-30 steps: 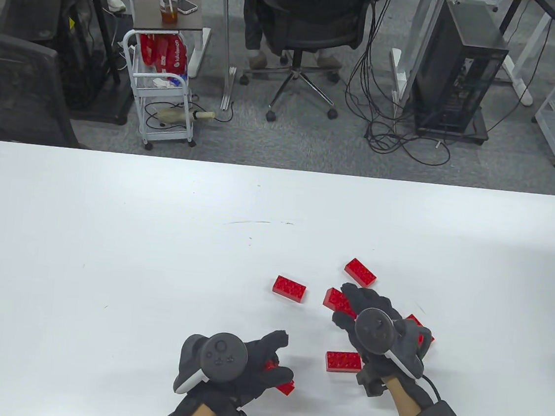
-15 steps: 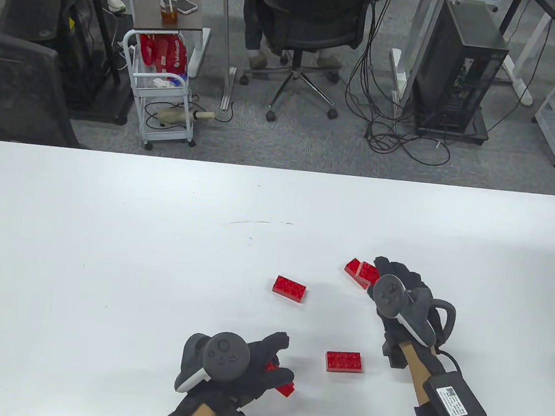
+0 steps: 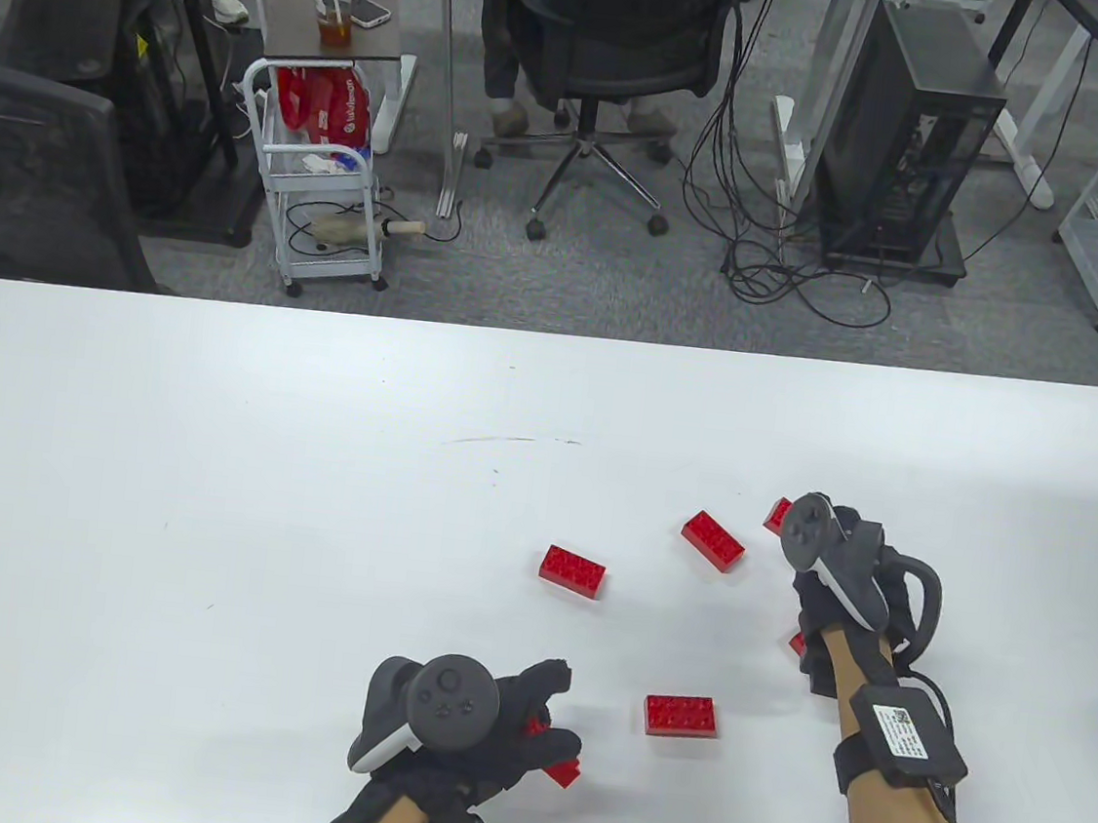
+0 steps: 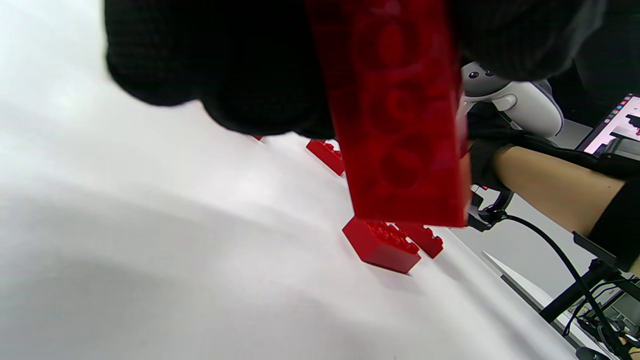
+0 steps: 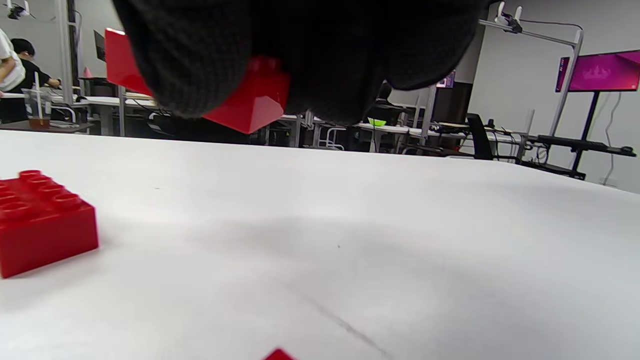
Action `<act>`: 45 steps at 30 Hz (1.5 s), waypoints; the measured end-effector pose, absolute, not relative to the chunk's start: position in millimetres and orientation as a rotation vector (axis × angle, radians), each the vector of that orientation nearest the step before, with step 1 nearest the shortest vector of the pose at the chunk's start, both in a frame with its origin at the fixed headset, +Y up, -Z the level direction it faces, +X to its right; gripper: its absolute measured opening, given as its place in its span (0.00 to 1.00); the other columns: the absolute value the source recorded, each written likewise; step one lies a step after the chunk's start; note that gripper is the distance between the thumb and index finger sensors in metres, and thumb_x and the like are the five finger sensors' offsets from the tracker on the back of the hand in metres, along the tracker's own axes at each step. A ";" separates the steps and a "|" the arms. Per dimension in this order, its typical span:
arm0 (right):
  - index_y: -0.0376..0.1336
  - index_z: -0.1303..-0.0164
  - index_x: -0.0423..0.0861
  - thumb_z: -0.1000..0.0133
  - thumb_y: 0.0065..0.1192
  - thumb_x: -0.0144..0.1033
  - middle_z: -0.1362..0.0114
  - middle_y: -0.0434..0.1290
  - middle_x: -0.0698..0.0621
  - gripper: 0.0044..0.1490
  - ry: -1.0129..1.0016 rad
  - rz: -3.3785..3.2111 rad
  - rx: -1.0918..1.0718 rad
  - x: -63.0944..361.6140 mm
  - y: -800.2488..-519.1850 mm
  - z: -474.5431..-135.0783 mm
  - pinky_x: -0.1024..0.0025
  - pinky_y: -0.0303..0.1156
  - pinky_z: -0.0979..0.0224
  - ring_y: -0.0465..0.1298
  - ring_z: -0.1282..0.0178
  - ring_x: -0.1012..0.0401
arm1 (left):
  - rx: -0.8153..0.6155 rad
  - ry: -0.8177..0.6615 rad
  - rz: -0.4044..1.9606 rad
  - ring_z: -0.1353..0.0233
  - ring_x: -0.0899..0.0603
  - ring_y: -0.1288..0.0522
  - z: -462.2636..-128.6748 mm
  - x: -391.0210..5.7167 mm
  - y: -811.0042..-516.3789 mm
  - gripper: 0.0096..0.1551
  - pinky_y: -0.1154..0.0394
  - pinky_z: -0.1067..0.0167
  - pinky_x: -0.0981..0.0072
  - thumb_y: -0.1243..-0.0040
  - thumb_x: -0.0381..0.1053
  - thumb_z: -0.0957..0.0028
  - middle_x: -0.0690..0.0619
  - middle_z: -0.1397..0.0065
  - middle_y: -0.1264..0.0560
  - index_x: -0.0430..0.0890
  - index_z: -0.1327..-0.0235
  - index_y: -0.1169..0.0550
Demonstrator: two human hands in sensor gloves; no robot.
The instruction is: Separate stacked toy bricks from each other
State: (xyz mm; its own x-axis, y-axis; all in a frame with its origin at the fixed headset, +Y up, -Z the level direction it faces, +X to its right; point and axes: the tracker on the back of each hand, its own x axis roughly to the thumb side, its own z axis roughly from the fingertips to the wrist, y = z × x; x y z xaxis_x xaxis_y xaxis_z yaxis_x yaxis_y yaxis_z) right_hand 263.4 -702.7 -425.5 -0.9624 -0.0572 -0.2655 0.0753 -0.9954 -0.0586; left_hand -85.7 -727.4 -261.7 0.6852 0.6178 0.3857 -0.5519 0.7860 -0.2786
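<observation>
My left hand (image 3: 558, 716) grips a red toy brick (image 3: 563, 768) near the table's front edge. The left wrist view shows its hollow underside (image 4: 400, 115) between my fingers, above the table. My right hand (image 3: 832, 559) holds another red brick (image 3: 777, 514) at the right of the table. It is mostly hidden under the tracker in the table view, and in the right wrist view it sits lifted above the table (image 5: 250, 102). Loose red bricks lie at the centre (image 3: 572, 571), the far centre-right (image 3: 713, 541) and the near centre-right (image 3: 680, 716).
A sliver of another red brick (image 3: 796, 641) shows beside my right wrist. The white table (image 3: 207, 493) carries only these bricks. Beyond its far edge are an office chair (image 3: 606, 55), a white cart (image 3: 318, 181) and a computer tower (image 3: 905, 145).
My right hand picked up a brick from the cluster and carried it up and to the right, off the table. The left hand has stayed in place with its brick.
</observation>
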 end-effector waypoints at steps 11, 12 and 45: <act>0.62 0.24 0.57 0.51 0.70 0.45 0.22 0.73 0.50 0.41 -0.063 -3.006 0.533 288.2 -711.6 -450.9 0.47 0.72 0.26 0.80 0.29 0.53 | -0.172 -0.477 0.642 0.52 0.46 0.15 -263.4 -84.6 -728.6 0.51 0.15 0.52 0.64 0.44 0.73 0.57 0.50 0.44 0.17 0.45 0.23 0.30; 0.62 0.24 0.57 0.51 0.70 0.46 0.22 0.73 0.51 0.41 -0.083 -3.005 0.544 291.1 -713.5 -452.9 0.47 0.72 0.26 0.80 0.29 0.53 | -0.174 -0.476 0.640 0.52 0.46 0.15 -263.6 -84.8 -728.8 0.51 0.15 0.52 0.64 0.44 0.73 0.56 0.50 0.44 0.17 0.45 0.23 0.31; 0.65 0.28 0.56 0.53 0.71 0.48 0.26 0.76 0.52 0.39 -0.260 -2.960 0.626 325.7 -741.4 -468.9 0.47 0.73 0.28 0.81 0.32 0.52 | -0.217 -0.457 0.623 0.52 0.46 0.15 -269.2 -86.9 -731.6 0.51 0.15 0.52 0.64 0.44 0.73 0.56 0.50 0.44 0.17 0.45 0.23 0.31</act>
State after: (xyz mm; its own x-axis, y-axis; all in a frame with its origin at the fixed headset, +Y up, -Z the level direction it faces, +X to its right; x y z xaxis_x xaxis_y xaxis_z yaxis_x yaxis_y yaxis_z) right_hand 325.7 -741.4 -468.9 -0.9096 -0.1375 -0.3920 0.0671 -0.9799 0.1880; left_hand -86.9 -731.6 -269.2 0.7173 0.6051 0.3455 -0.5112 0.7939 -0.3291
